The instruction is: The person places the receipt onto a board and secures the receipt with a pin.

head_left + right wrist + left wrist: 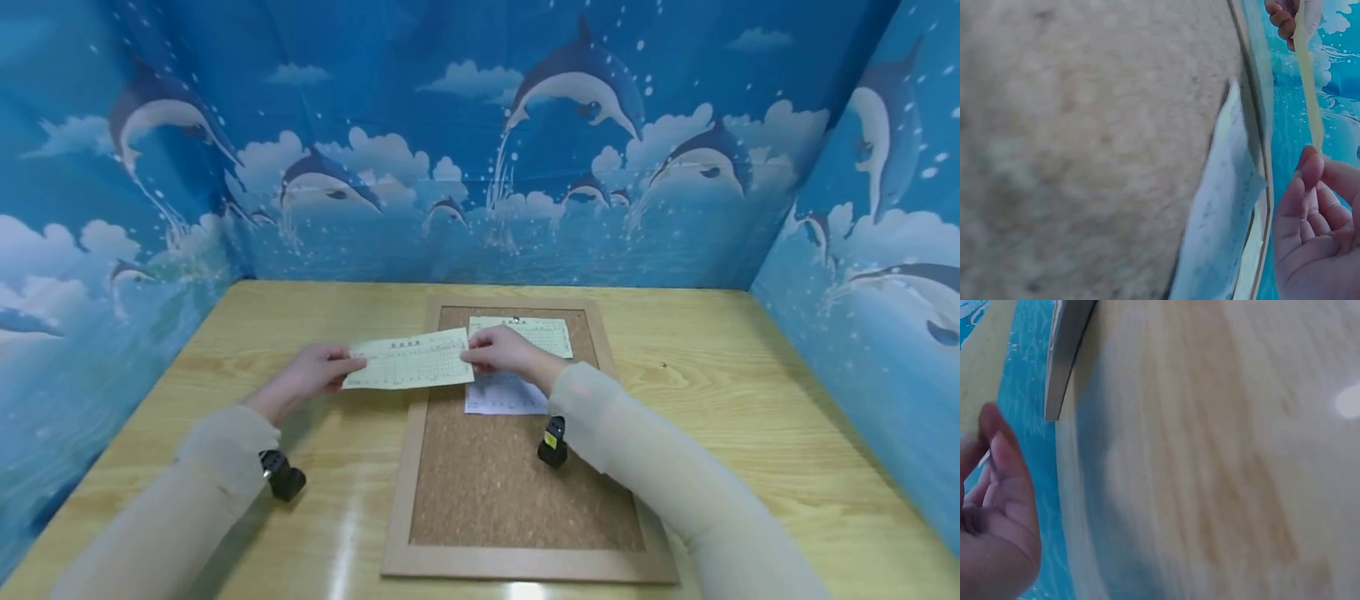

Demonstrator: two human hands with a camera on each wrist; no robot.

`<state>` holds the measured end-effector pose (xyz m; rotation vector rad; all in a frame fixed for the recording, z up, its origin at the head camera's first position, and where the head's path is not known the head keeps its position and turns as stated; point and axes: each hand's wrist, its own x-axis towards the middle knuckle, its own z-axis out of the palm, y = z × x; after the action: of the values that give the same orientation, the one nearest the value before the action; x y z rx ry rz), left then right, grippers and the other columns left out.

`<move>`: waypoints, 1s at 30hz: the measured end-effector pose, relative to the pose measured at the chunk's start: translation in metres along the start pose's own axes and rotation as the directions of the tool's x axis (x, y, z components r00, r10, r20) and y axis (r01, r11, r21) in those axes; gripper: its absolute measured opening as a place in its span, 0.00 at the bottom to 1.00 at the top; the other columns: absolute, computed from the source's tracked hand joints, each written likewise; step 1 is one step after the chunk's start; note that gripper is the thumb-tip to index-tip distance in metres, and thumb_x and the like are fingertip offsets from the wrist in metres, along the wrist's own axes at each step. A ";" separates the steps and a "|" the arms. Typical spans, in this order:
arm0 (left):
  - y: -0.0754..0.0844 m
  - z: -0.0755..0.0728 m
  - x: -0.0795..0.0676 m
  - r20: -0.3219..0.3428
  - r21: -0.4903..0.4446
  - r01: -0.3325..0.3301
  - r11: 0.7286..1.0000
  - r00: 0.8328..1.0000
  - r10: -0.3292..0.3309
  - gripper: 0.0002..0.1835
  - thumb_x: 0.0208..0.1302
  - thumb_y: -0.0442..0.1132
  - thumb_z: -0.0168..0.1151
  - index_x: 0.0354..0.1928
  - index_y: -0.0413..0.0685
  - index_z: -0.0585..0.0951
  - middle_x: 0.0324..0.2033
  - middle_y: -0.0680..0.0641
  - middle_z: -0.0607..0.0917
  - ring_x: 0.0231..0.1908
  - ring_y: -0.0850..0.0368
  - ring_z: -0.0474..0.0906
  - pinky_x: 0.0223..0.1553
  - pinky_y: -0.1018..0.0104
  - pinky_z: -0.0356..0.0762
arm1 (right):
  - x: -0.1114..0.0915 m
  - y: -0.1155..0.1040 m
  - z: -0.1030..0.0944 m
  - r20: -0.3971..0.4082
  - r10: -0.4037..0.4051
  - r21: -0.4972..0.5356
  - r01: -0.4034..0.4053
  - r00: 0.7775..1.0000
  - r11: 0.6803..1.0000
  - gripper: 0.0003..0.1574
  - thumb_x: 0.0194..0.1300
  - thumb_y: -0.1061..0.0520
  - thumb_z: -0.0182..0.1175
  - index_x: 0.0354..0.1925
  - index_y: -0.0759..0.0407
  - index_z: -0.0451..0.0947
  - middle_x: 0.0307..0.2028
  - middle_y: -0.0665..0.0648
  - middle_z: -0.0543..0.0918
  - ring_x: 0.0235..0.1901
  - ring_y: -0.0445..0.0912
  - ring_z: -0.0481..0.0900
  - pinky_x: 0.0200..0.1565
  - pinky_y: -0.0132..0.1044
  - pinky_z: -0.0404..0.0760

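Observation:
A pale yellow printed form (408,360) with a grid is stretched between my two hands, overlapping the cork board's left frame in the head view. My left hand (311,377) pinches its left end between thumb and fingers. At the right end, my right hand (510,350) pinches the edge the same way. Behind the right hand, a second yellow form (551,333) lies at the top of the cork board (517,492), with a small pin (516,320) at its upper edge. Below it is a whitish printed sheet (502,398), partly hidden by the right hand; its edge lifts off the cork in the right wrist view.
The wood-framed board lies on a light wooden table (705,417). A tiny dark object (663,364) sits on the table right of the board. Blue dolphin-print curtains (465,142) stand at the back and both sides. Small black cameras hang from both wrists.

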<state>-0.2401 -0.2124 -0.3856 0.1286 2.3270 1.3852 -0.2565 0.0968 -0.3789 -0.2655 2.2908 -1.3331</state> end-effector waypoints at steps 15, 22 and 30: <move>0.005 0.009 -0.001 0.188 -0.090 -0.044 0.995 0.980 0.060 0.13 0.67 0.36 0.54 0.27 0.42 0.63 0.23 0.48 0.66 0.27 0.57 0.67 0.37 0.60 0.74 | -0.018 0.007 -0.017 -0.039 0.054 0.000 -0.054 0.998 0.999 0.14 0.67 0.53 0.56 0.41 0.61 0.82 0.34 0.57 0.80 0.31 0.47 0.74 0.33 0.39 0.74; 0.010 0.019 0.000 0.178 -0.032 -0.055 0.998 0.982 0.060 0.12 0.66 0.37 0.57 0.29 0.40 0.67 0.22 0.48 0.72 0.26 0.56 0.71 0.34 0.59 0.75 | -0.027 0.014 -0.023 -0.058 0.091 0.004 -0.091 0.994 0.996 0.14 0.66 0.53 0.58 0.43 0.61 0.81 0.36 0.56 0.81 0.31 0.46 0.76 0.34 0.40 0.76; 0.020 0.034 0.003 0.192 -0.005 -0.049 0.999 0.980 0.049 0.11 0.66 0.36 0.56 0.28 0.40 0.67 0.25 0.45 0.73 0.29 0.54 0.74 0.37 0.60 0.77 | -0.041 0.019 -0.035 -0.039 0.080 0.037 -0.078 0.996 0.996 0.15 0.69 0.56 0.53 0.42 0.65 0.81 0.30 0.57 0.80 0.26 0.45 0.71 0.30 0.38 0.72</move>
<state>-0.2313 -0.1736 -0.3836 0.3083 2.1771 1.3333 -0.2366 0.1494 -0.3685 -0.1360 2.2835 -1.3488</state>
